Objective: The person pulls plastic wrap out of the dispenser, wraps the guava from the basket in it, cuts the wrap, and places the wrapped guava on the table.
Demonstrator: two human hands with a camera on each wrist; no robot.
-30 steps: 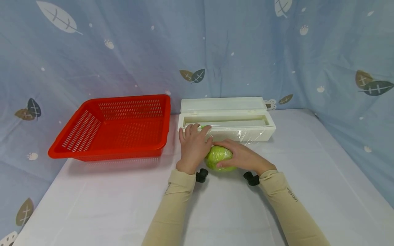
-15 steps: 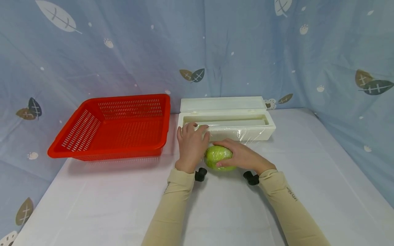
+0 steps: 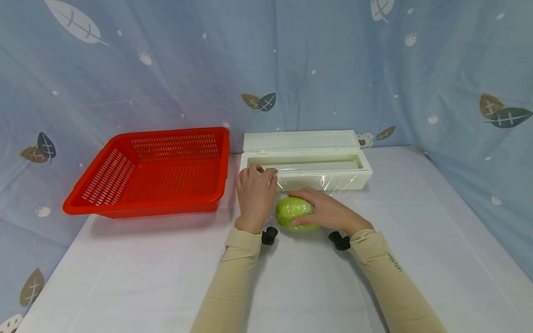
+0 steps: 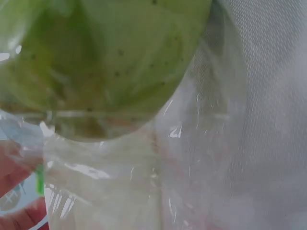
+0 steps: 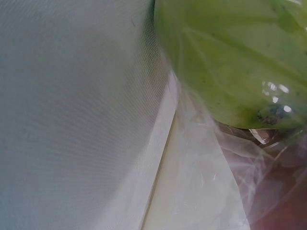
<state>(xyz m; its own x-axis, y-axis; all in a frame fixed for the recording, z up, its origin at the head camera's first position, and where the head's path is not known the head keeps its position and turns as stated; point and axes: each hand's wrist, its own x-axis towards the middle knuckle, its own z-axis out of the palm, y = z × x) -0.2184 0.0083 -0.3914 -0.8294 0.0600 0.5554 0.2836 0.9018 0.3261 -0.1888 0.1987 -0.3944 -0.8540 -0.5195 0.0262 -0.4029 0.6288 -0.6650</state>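
A smooth, speckled green fruit (image 3: pixel 291 212) lies on the table with cling film over it. My right hand (image 3: pixel 326 212) grips its right side, thumb near and fingers behind. Film (image 3: pixel 329 181) runs from the fruit to the white cling film box (image 3: pixel 325 180), whose lid (image 3: pixel 300 141) is up and which has a roll (image 3: pixel 312 167) inside. My left hand (image 3: pixel 255 196) is at the box's front left edge. In the left wrist view its fingers (image 4: pixel 21 215) lie about a small green slider (image 4: pixel 39 181). The fruit (image 5: pixel 240 62) fills the right wrist view's upper right.
A red slotted basket (image 3: pixel 220 194) stands left of the box. Black wrist cameras (image 3: pixel 269 236) sit at both cuffs. White cloth (image 3: pixel 308 286) covers the table, and a blue patterned curtain (image 3: pixel 316 60) hangs behind.
My left hand has slid a little to the left along the box's front edge, away from the fruit. My right hand stays in place on the fruit.
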